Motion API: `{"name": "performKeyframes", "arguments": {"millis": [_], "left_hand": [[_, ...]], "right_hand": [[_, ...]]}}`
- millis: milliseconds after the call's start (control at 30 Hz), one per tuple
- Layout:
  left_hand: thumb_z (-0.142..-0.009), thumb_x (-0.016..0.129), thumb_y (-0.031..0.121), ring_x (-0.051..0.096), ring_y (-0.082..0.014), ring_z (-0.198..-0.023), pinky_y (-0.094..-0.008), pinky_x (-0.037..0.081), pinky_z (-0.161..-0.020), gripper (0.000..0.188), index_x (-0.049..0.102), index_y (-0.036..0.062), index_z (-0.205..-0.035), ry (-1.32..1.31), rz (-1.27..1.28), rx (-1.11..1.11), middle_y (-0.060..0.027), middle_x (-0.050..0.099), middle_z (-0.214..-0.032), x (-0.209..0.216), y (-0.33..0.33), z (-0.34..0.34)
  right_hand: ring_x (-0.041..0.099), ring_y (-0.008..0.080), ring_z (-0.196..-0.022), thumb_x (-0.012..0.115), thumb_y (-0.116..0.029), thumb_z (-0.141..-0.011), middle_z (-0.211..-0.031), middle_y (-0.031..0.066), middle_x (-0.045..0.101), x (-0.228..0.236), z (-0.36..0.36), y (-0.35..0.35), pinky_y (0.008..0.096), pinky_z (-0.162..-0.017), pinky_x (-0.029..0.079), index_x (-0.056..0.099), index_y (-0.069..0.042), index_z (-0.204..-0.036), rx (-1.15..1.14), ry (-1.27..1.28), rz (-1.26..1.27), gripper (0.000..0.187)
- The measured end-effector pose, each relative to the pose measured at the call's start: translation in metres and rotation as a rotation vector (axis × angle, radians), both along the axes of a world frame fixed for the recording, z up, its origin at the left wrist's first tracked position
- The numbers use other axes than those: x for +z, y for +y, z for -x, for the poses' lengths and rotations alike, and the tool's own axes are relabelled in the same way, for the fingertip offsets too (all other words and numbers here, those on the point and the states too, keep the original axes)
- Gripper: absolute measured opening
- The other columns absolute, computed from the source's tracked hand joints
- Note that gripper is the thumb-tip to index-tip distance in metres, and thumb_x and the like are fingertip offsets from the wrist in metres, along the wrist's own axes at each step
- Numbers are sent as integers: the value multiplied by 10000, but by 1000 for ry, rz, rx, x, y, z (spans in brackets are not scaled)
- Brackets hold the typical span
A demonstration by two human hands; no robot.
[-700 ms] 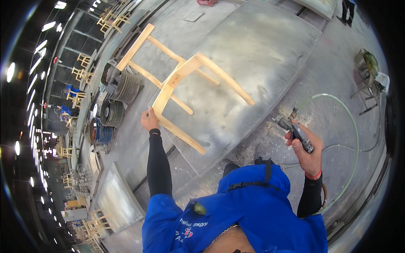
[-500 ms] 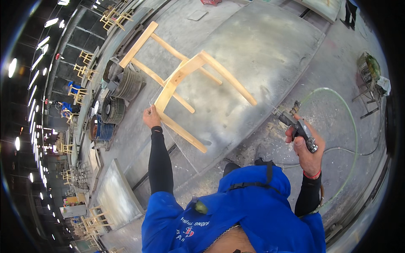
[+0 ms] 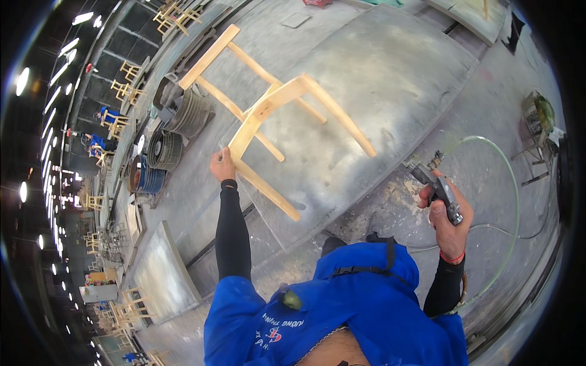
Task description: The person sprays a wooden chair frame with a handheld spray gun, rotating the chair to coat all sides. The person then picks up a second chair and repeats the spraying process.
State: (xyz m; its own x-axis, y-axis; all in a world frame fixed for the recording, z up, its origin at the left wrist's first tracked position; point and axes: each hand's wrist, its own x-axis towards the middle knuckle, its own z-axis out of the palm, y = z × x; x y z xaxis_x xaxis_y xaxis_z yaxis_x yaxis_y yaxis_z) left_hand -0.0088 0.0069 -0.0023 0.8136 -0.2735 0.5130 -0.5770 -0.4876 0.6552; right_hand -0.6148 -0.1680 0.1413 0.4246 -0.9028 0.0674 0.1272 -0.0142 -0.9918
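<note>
the wooden chair frame (image 3: 268, 116) lay on its side on the grey metal table (image 3: 390, 79), little moved since the earlier frame. the left hand (image 3: 222, 165) still gripped its lower corner. the right hand (image 3: 448, 213), now raised slightly, clenched a spray gun (image 3: 434, 183) well apart. buckets (image 3: 165, 146) stood left, contents unclear.

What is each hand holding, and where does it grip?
The left hand grips the wooden chair frame at a leg's corner. The right hand holds a spray gun by its handle.
</note>
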Motion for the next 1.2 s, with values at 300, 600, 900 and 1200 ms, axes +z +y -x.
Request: {"name": "performKeyframes", "arguments": {"millis": [300, 600, 900, 1200], "left_hand": [[-978, 682, 388, 676, -218, -786, -373, 522, -777, 435, 776, -34, -926, 93, -80, 6, -126, 746, -834, 28, 3, 5], [-1073, 486, 514, 709, -240, -936, -375, 512, -891, 609, 791, -13, -1082, 190, -59, -65, -174, 783, -985, 35, 10, 10], [-1072, 456, 545, 725, -273, -1026, -373, 508, -957, 618, 787, 28, -1148, 228, -149, -68, -217, 777, -1064, 34, 16, 18], [-1035, 235, 740, 577, -359, -1338, -386, 360, -1164, 870, 745, 76, -1272, 462, -151, -100, -282, 685, -1291, 48, 24, 7]], "right_hand": [[721, 192, -928, 799, -301, -941, -1086, 169, 743, -15, -6, 7, 322, -814, 579, 593, 58, -1407, 94, 15, 67, 623], [757, 199, -959, 778, -11, -896, -1039, 182, 773, -24, -63, 13, 306, -830, 578, 623, 53, -1371, 278, 69, 220, 503], [757, 196, -957, 779, -32, -906, -1053, 186, 769, -27, -72, 11, 313, -818, 582, 621, 50, -1378, 307, 85, 198, 504], [753, 192, -947, 810, -168, -919, -1039, 178, 769, -19, -55, 25, 313, -821, 581, 611, 48, -1389, 460, 80, 52, 554]]}}
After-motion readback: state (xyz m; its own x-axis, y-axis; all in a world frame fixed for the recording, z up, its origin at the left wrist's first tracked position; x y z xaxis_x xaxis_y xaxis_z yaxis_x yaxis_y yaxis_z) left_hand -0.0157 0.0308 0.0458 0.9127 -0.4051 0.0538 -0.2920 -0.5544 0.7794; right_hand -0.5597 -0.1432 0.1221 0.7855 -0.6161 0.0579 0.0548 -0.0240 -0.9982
